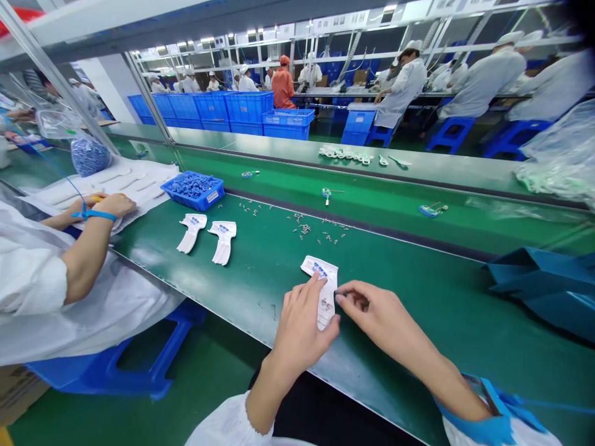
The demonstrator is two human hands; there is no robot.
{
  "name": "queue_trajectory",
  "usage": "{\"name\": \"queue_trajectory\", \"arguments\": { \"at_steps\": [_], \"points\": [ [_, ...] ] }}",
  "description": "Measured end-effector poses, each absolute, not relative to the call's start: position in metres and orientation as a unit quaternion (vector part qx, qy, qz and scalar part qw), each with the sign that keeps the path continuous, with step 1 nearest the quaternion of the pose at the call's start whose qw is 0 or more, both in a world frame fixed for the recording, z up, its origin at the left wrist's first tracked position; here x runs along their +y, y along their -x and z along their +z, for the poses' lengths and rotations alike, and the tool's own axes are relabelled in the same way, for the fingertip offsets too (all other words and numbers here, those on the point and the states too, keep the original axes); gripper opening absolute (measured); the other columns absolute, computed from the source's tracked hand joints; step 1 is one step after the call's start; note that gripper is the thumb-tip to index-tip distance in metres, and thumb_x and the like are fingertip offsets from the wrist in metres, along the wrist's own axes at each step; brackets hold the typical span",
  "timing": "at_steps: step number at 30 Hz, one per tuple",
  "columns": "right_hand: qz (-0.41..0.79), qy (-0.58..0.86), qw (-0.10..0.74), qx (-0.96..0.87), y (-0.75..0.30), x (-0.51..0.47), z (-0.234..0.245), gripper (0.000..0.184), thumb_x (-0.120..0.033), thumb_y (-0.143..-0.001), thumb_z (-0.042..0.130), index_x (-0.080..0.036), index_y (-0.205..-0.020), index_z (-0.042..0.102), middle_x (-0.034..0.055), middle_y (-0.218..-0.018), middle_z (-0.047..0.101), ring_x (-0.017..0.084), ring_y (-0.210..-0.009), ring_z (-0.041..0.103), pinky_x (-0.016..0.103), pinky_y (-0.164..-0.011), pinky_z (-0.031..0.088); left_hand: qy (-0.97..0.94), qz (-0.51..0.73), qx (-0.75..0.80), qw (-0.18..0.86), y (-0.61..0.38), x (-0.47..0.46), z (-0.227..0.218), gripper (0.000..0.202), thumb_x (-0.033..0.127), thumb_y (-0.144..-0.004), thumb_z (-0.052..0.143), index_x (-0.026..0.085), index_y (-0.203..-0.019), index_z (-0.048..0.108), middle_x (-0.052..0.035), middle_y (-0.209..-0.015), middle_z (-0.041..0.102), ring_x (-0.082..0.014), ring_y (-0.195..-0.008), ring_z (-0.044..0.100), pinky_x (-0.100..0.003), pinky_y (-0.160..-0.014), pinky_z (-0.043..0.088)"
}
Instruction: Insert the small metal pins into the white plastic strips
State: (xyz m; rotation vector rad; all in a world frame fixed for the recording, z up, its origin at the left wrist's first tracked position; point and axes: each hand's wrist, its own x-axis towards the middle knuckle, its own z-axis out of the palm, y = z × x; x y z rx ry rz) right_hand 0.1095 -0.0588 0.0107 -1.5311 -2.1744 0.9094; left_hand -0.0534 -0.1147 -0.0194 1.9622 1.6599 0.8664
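Observation:
A white pistol-shaped plastic shell half (331,282) lies on the green workbench before me, with blue parts in its head and small metal bits in its handle. My left hand (302,319) holds it down, fingers along the left side and thumb by the lower end. At the handle's right edge, my right hand (369,303) has thumb and index finger pinched together; a tiny dark thing seems to be at the tips, too small to name. Two similar shell halves (224,238) lie further left. Small metal screws or pins (304,228) are scattered beyond my hands.
A blue bin (193,189) of small blue parts stands left of the scattered metal pieces. A green conveyor belt (283,192) runs behind, carrying small assemblies (326,193). At left, a co-worker's arm (88,254) rests over white cloth. Teal folded material (543,285) lies at right.

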Motion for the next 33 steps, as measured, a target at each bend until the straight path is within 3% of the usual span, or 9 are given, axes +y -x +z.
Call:
{"name": "queue_trajectory", "arguments": {
  "at_steps": [13, 23, 28, 33],
  "points": [
    [0.086, 0.517, -0.058, -0.850, -0.081, -0.085, 0.034, 0.026, -0.016, -0.097, 0.043, -0.020, -0.092, 0.069, 0.0086, -0.092, 0.069, 0.026, -0.086, 0.066, 0.031, -0.059, 0.038, -0.718, 0.307, 0.591, 0.203, 0.054, -0.116, -0.023, 0.058, 0.023, -0.087, 0.060, 0.023, -0.141, 0.038, -0.0073, -0.154, 0.039, -0.0270, -0.128, 0.045, -0.045, -0.104, 0.039],
    [-0.024, 0.532, -0.073, -0.843, -0.068, -0.102, 0.039, 0.029, 0.005, -0.080, 0.053, -0.018, -0.069, 0.066, 0.0100, -0.071, 0.069, 0.025, -0.073, 0.066, 0.029, -0.052, 0.036, -0.740, 0.248, 0.597, 0.185, 0.051, -0.117, -0.020, 0.060, 0.019, -0.087, 0.051, 0.019, -0.145, 0.036, -0.0058, -0.158, 0.033, -0.0312, -0.127, 0.042, -0.047, -0.104, 0.038],
    [0.013, 0.544, -0.063, -0.837, -0.070, -0.095, 0.037, 0.021, -0.005, -0.089, 0.052, -0.016, -0.082, 0.069, 0.0096, -0.085, 0.070, 0.025, -0.082, 0.067, 0.028, -0.054, 0.036, -0.737, 0.237, 0.616, 0.145, 0.047, -0.117, -0.021, 0.057, 0.022, -0.091, 0.049, 0.016, -0.146, 0.034, -0.0132, -0.157, 0.031, -0.0322, -0.127, 0.042, -0.047, -0.101, 0.040],
    [0.114, 0.567, -0.058, -0.813, -0.076, -0.081, 0.037, 0.017, -0.019, -0.095, 0.052, -0.018, -0.088, 0.068, 0.0084, -0.091, 0.071, 0.025, -0.082, 0.068, 0.028, -0.056, 0.034, -0.736, 0.251, 0.615, 0.128, 0.046, -0.117, -0.025, 0.056, 0.027, -0.092, 0.053, 0.018, -0.144, 0.035, -0.0131, -0.152, 0.037, -0.0319, -0.125, 0.044, -0.046, -0.099, 0.042]
  ]
}}
